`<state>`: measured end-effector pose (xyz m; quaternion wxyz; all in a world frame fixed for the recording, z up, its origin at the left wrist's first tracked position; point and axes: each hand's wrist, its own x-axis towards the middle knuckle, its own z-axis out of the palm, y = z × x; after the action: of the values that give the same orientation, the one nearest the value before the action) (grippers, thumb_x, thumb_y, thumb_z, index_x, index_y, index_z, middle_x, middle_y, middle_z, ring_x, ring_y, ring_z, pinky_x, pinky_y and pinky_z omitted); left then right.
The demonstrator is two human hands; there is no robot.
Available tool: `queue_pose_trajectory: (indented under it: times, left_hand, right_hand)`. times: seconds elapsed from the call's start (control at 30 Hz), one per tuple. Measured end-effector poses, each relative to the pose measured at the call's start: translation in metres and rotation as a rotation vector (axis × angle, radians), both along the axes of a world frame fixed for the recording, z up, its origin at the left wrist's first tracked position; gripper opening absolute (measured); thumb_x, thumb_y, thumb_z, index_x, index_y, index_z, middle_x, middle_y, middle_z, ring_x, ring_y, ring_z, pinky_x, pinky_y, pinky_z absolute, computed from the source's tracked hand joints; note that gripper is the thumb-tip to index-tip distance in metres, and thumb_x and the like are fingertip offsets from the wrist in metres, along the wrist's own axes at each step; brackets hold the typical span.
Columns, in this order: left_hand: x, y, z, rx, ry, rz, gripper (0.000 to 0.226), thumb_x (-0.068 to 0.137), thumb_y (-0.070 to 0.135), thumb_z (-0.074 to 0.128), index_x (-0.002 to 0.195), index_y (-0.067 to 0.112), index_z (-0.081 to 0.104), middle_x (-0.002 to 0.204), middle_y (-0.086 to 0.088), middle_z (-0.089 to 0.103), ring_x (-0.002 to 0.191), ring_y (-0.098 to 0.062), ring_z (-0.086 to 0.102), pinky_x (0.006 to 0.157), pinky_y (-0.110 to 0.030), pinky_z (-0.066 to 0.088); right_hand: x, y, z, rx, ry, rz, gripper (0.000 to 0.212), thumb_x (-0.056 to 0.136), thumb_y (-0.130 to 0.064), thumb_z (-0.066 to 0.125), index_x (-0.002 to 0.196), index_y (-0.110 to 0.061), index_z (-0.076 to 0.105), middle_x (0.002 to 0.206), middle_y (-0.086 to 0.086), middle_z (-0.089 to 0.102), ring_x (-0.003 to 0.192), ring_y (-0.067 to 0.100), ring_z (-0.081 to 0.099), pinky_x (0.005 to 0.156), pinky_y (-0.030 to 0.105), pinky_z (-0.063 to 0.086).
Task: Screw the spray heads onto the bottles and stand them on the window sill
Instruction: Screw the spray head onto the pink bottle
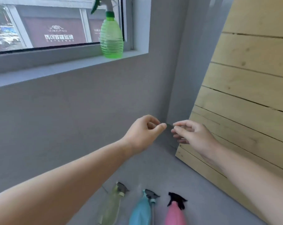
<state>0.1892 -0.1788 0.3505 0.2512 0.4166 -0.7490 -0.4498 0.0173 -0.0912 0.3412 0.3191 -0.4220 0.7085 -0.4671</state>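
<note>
A green spray bottle is standing upright on the grey window sill, close to the right end of the window recess, with its white and green spray head sitting on its neck and the trigger pointing left. Below it, both bare forearms are reaching forward at mid-height in front of the grey wall. The left hand is holding nothing; its fingers are curling loosely inward with the thumb tip lying near the index finger. The right hand is also holding nothing, with its fingers loosely spread and pointing left toward the other hand, the two sets of fingertips hanging near each other but apart. Down on the grey floor, three more bottles are resting in a row at the bottom edge of the view: a pale yellow-green bottle with a grey spray head on the left, a blue bottle with a grey spray head in the middle, and a pink bottle with a black spray head on the right. Whether those heads are screwed tight cannot be told. A panel of pale wooden planks is leaning at the right, and a building with signage and parked cars are showing through the window glass.
</note>
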Motion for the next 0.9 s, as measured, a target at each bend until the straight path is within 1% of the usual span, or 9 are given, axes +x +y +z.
queue_pose_trajectory:
  times: [0.07, 0.23, 0.33, 0.43, 0.5, 0.63, 0.73, 0.8, 0.9]
  left_hand:
    - [-0.008, 0.014, -0.04, 0.072, -0.095, -0.042, 0.032, 0.097, 0.042, 0.068, 0.113, 0.014, 0.069, 0.085, 0.006, 0.065, 0.059, -0.006, 0.055, 0.045, -0.015, 0.042]
    - [-0.028, 0.04, -0.144, 0.299, -0.402, -0.162, 0.053, 0.097, 0.045, 0.065, 0.135, 0.009, 0.059, 0.126, -0.009, 0.068, 0.104, -0.023, 0.068, 0.092, -0.033, 0.054]
    - [-0.036, 0.062, -0.198, 0.448, -0.533, -0.192, 0.066, 0.095, 0.052, 0.066, 0.146, 0.013, 0.049, 0.138, -0.012, 0.062, 0.121, -0.03, 0.064, 0.105, -0.041, 0.053]
    - [-0.046, 0.079, -0.238, 0.54, -0.573, -0.192, 0.075, 0.094, 0.053, 0.066, 0.151, 0.012, 0.041, 0.149, -0.01, 0.053, 0.125, -0.026, 0.057, 0.103, -0.032, 0.047]
    - [-0.054, 0.088, -0.259, 0.596, -0.561, -0.169, 0.077, 0.095, 0.051, 0.066, 0.154, 0.011, 0.037, 0.147, -0.01, 0.051, 0.124, -0.024, 0.055, 0.098, -0.029, 0.044]
    - [-0.068, 0.101, -0.294, 0.713, -0.528, -0.076, 0.08, 0.094, 0.048, 0.067, 0.155, 0.012, 0.032, 0.146, -0.01, 0.05, 0.118, -0.023, 0.053, 0.091, -0.03, 0.041]
    - [-0.078, 0.105, -0.32, 0.784, -0.533, -0.004, 0.086, 0.088, 0.054, 0.072, 0.152, 0.012, 0.033, 0.152, -0.012, 0.045, 0.134, -0.03, 0.053, 0.101, -0.035, 0.047]
    - [-0.082, 0.107, -0.334, 0.811, -0.555, 0.01, 0.091, 0.083, 0.06, 0.074, 0.15, 0.013, 0.034, 0.151, -0.011, 0.046, 0.134, -0.032, 0.054, 0.109, -0.044, 0.049]
    - [-0.086, 0.11, -0.351, 0.828, -0.592, 0.02, 0.088, 0.081, 0.061, 0.075, 0.144, 0.012, 0.039, 0.146, -0.01, 0.05, 0.131, -0.031, 0.056, 0.109, -0.047, 0.05]
  right_hand:
    - [-0.01, 0.022, -0.036, 0.076, -0.018, -0.037, 0.011, 0.094, -0.018, 0.065, 0.102, -0.015, 0.072, 0.102, 0.011, 0.077, 0.093, 0.022, 0.073, 0.086, 0.037, 0.059]
    - [-0.03, 0.058, -0.127, 0.279, -0.086, -0.078, 0.008, 0.091, -0.021, 0.067, 0.096, -0.017, 0.071, 0.1, 0.012, 0.076, 0.09, 0.02, 0.072, 0.088, 0.038, 0.058]
    - [-0.037, 0.069, -0.179, 0.434, -0.128, -0.08, 0.008, 0.091, -0.022, 0.067, 0.095, -0.016, 0.07, 0.102, 0.012, 0.075, 0.087, 0.019, 0.071, 0.088, 0.038, 0.057]
    - [-0.048, 0.071, -0.23, 0.543, -0.133, -0.083, 0.006, 0.091, -0.021, 0.067, 0.095, -0.017, 0.069, 0.1, 0.008, 0.071, 0.084, 0.018, 0.067, 0.086, 0.036, 0.055]
    - [-0.057, 0.069, -0.264, 0.597, -0.136, -0.085, 0.021, 0.091, -0.022, 0.068, 0.109, -0.012, 0.069, 0.099, 0.003, 0.067, 0.087, 0.017, 0.063, 0.083, 0.033, 0.052]
    - [-0.071, 0.06, -0.318, 0.649, -0.121, -0.11, 0.044, 0.088, -0.028, 0.071, 0.127, -0.011, 0.063, 0.123, 0.011, 0.063, 0.104, 0.02, 0.06, 0.087, 0.026, 0.043]
    - [-0.076, 0.051, -0.349, 0.683, -0.104, -0.09, 0.05, 0.084, -0.033, 0.075, 0.127, -0.011, 0.063, 0.121, 0.011, 0.061, 0.104, 0.021, 0.059, 0.09, 0.025, 0.042]
    - [-0.079, 0.044, -0.364, 0.698, -0.058, -0.078, 0.052, 0.081, -0.033, 0.079, 0.123, -0.008, 0.066, 0.119, 0.009, 0.064, 0.109, 0.023, 0.062, 0.093, 0.026, 0.045]
    - [-0.083, 0.036, -0.381, 0.721, 0.03, -0.102, 0.047, 0.072, -0.035, 0.085, 0.108, -0.009, 0.072, 0.112, 0.006, 0.071, 0.105, 0.022, 0.067, 0.091, 0.029, 0.05]
